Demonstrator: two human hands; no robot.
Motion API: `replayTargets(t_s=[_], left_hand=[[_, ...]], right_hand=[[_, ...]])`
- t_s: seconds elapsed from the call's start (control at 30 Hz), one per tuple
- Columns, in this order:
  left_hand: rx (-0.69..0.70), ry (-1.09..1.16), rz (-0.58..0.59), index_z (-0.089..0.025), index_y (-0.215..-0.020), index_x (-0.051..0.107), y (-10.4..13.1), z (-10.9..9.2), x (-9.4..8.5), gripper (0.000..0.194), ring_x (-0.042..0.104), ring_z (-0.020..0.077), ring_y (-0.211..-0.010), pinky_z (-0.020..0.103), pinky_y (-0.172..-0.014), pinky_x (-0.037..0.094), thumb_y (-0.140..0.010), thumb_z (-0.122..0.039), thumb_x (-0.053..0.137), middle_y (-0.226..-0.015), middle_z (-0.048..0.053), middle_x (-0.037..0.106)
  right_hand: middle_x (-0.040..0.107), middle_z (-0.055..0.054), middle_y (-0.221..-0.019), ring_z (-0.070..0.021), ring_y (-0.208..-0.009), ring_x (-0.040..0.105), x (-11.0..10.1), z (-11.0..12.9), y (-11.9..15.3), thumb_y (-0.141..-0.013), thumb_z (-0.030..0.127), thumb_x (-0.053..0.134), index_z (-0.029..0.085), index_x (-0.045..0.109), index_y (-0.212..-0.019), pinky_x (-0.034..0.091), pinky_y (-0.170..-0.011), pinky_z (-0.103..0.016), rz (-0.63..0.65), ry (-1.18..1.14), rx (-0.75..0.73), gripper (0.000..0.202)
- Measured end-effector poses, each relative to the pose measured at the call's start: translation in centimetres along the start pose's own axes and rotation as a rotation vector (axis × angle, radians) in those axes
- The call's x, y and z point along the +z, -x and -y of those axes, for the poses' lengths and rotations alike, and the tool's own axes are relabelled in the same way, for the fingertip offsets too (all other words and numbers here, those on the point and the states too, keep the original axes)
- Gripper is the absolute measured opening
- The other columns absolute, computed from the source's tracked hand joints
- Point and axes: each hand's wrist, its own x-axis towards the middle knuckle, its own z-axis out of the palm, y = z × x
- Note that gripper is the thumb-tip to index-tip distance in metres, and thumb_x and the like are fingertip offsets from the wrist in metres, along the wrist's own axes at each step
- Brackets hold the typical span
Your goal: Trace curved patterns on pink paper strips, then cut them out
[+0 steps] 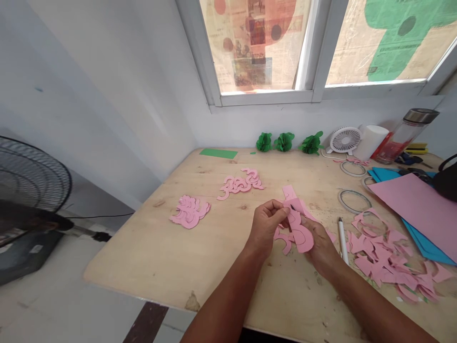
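Between my hands is a pink paper cutout (303,238) with a rounded, scalloped edge and drawn curved lines. My left hand (268,223) pinches its upper left edge between thumb and fingers. Behind its right side my right hand (320,243) is closed on it, the fingers partly hidden. A small dark object shows near the left fingertips, too small to make out. Under and behind the hands lie more pink pieces (284,242). Farther left are a loose cluster of curved pink strips (240,184) and a pile of scalloped pink cutouts (190,211).
Pink scraps (389,259), a white pen (343,240) and tape rings (355,201) lie to the right. Pink sheets (421,209) rest on blue ones. Along the wall stand green paper flowers (284,142), a small fan (344,140) and a bottle (407,136).
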Motion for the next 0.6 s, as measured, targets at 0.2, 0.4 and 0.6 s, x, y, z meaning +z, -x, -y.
replayTargets(t_s=[0.2, 0.4, 0.6], left_hand=[[-0.011, 0.005, -0.005, -0.016, -0.064, 0.055, 0.01, -0.09, -0.01, 0.025, 0.051, 0.0089, -0.05, 0.022, -0.053, 0.04, -0.067, -0.032, 0.074, -0.056, -0.002, 0.058], [-0.015, 0.005, -0.007, -0.016, -0.064, 0.055, -0.02, -0.14, -0.02, 0.025, 0.051, 0.0089, -0.052, 0.022, -0.054, 0.04, -0.066, -0.033, 0.074, -0.058, -0.001, 0.059], [-0.024, 0.02, -0.016, -0.016, -0.062, 0.055, -0.01, -0.26, 0.11, 0.027, 0.05, 0.0089, -0.05, 0.022, -0.053, 0.039, -0.063, -0.034, 0.075, -0.056, -0.002, 0.058]], right_hand=[[0.06, -0.003, -0.071, -0.0124, -0.058, 0.045, 0.11, -0.02, 0.04, -0.08, 0.055, 0.063, 0.017, 0.07, -0.091, 0.038, -0.05, -0.025, -0.021, 0.02, -0.018, 0.04], [0.056, -0.001, -0.064, -0.0125, -0.059, 0.044, 0.36, 0.26, 0.16, -0.081, 0.052, 0.063, 0.017, 0.067, -0.074, 0.038, -0.052, -0.026, -0.033, 0.022, -0.016, 0.036], [0.052, 0.001, -0.062, -0.0113, -0.057, 0.041, 0.5, 0.47, 0.25, -0.08, 0.054, 0.063, 0.017, 0.065, -0.074, 0.036, -0.05, -0.024, -0.049, 0.019, 0.02, 0.038]])
